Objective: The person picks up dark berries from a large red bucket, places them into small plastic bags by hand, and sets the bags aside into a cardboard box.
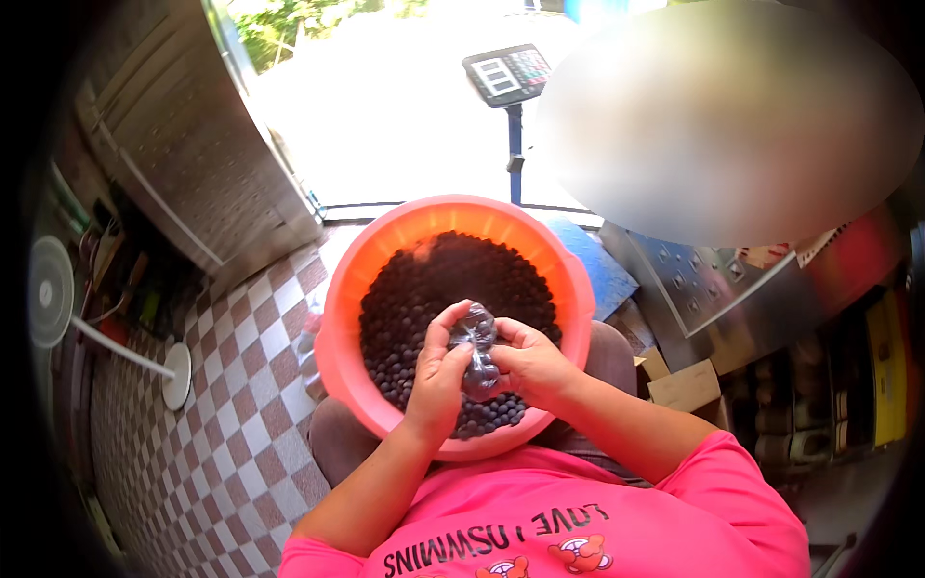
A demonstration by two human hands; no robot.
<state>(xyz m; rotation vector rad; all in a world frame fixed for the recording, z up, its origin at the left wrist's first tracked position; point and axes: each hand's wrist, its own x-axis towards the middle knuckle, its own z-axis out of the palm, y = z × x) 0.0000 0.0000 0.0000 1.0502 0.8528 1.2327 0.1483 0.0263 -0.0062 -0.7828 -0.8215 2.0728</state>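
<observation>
A large pink-orange plastic tub [343, 318] sits in front of me at my lap, holding a heap of small, dark, round berry-like pieces [405, 299]. Over the middle of the heap, my left hand [438, 380] and my right hand [535, 371] both grip a crinkled clear plastic bag [479, 328] with dark contents, fingers closed around it from either side. The bag's exact contents are too small to make out.
A scale display on a blue post [506, 77] stands beyond the tub near the bright doorway. At left are a metal door [193, 144], checkered floor [231, 433] and white standing fan [53, 289]. Cardboard [684, 385], a blue board [602, 270] and crowded shelves [819, 385] occupy the right.
</observation>
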